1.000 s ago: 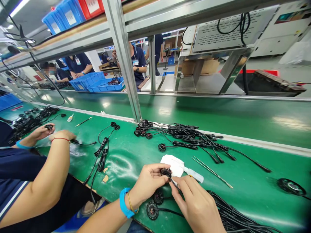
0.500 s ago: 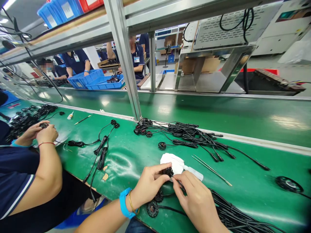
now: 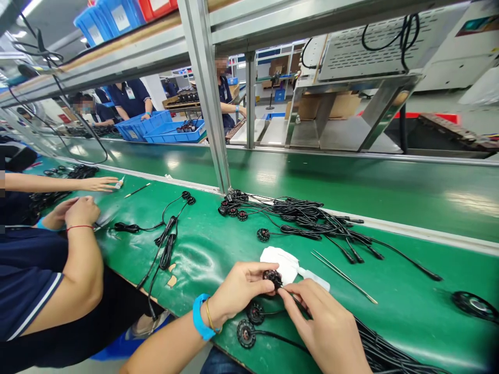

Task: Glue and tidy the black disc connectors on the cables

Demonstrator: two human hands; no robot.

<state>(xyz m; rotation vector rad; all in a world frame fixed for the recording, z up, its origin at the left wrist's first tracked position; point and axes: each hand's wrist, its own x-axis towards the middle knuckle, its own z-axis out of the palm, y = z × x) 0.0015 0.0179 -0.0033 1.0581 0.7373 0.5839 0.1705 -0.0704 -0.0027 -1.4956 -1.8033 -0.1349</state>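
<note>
My left hand [image 3: 237,291], with a blue wristband, pinches a small round black part [image 3: 272,279] between thumb and fingers. Close beside it, my right hand [image 3: 323,317] is closed on the black cable that runs from this part. Below my hands lie two more round black cable ends [image 3: 246,333] on the green table. A bundle of black cables [image 3: 384,345] stretches out under and right of my right hand. Just behind the held part are a white cloth or paper [image 3: 278,262] and a translucent plastic bottle [image 3: 316,279].
Thin sticks [image 3: 345,276] lie right of the bottle. Behind them is a heap of black cables [image 3: 307,213]. A black ring-shaped part [image 3: 473,305] sits far right. A metal post [image 3: 208,104] rises at the table's back edge. At left, a co-worker's arm [image 3: 80,270] rests by coiled cables [image 3: 166,252].
The view has shifted slightly. The round part in my left hand has turned to show more of its face. At left, another person's arm has reached in to a small bottle.
</note>
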